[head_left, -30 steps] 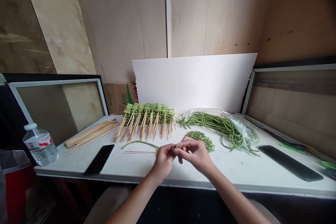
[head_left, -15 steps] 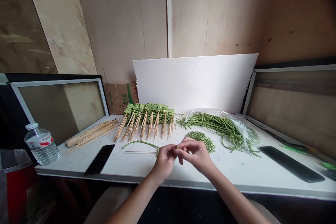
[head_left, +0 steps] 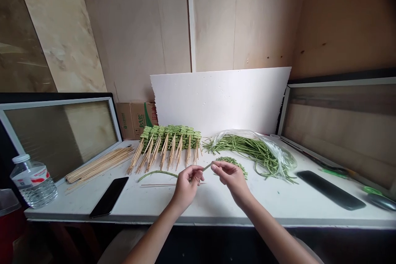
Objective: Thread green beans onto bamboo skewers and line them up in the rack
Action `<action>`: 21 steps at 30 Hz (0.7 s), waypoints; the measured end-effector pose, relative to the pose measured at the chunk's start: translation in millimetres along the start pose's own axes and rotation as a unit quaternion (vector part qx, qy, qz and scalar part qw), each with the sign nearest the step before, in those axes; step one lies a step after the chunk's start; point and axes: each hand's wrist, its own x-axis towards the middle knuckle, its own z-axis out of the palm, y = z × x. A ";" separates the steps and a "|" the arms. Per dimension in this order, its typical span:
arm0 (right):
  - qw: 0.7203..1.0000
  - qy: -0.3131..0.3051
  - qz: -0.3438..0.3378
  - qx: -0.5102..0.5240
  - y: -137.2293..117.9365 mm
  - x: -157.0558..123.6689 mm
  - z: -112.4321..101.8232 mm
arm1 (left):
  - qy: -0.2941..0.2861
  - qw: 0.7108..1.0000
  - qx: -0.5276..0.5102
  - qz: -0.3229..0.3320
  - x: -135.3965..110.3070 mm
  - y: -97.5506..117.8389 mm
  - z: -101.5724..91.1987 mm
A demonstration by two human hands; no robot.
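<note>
A long green bean (head_left: pixel 159 172) runs from the left across the tabletop into my left hand (head_left: pixel 186 185), whose fingers are closed around it. Its other end bridges the small gap to my right hand (head_left: pixel 230 179), pinched there between thumb and fingertips. Beneath my left hand a thin bamboo skewer (head_left: pixel 157 185) lies on the white table. Just behind my right hand is a pile of short-cut bean pieces (head_left: pixel 238 163), partly hidden by it. Farther back, stacked bean skewers (head_left: pixel 173 134) have their sticks pointing toward me.
Loose bamboo skewers (head_left: pixel 99 165), a black phone (head_left: pixel 109 197) and a water bottle (head_left: pixel 34 181) are at left. Uncut long beans (head_left: pixel 247 147) spill from a clear plastic bag (head_left: pixel 286 157). A dark elongated object (head_left: pixel 330 189) lies at right. A white board (head_left: pixel 221 101) stands behind.
My hands have drawn apart, exposing a stretch of bean between them. The bean's free tail has shifted slightly on the table. The whole view has swung a little to the right.
</note>
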 end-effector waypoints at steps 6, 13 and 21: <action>0.992 0.086 0.089 -0.030 18.8 -16.9 -59.7 | -0.028 0.979 0.195 0.058 45.3 13.5 -0.5; 0.989 0.123 0.049 -0.059 18.0 -26.9 -100.3 | -0.171 0.867 0.460 0.085 106.8 35.9 22.1; 0.991 0.087 0.014 -0.101 20.8 -30.4 -99.6 | -0.205 0.774 0.597 0.046 135.9 22.1 50.2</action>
